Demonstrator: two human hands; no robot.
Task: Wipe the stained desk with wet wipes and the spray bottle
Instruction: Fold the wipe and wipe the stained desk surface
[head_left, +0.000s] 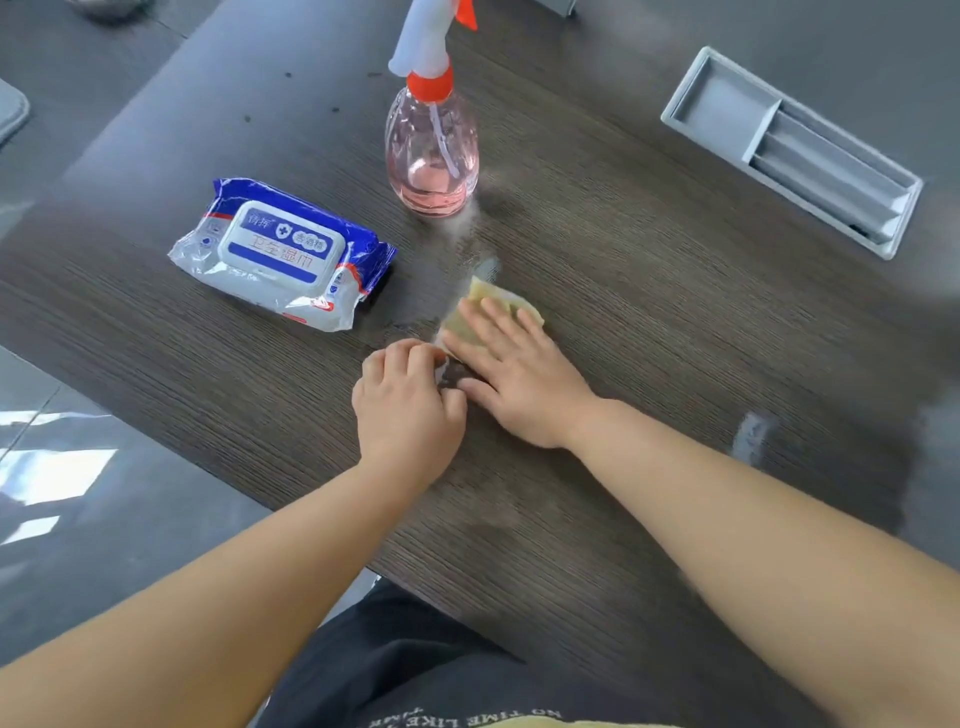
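Shirt (415, 665) at desk (649, 322) edge | left hand (408, 402) seemingly pinches wipe (480, 297) corner | right hand (519, 374) flat, pressing wipe

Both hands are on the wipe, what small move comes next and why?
Probably fold the wipe over: the left hand pinches its near edge, the right hand presses it flat, and it looks yellowed, so a cleaner face seems wise for wiping the desk.
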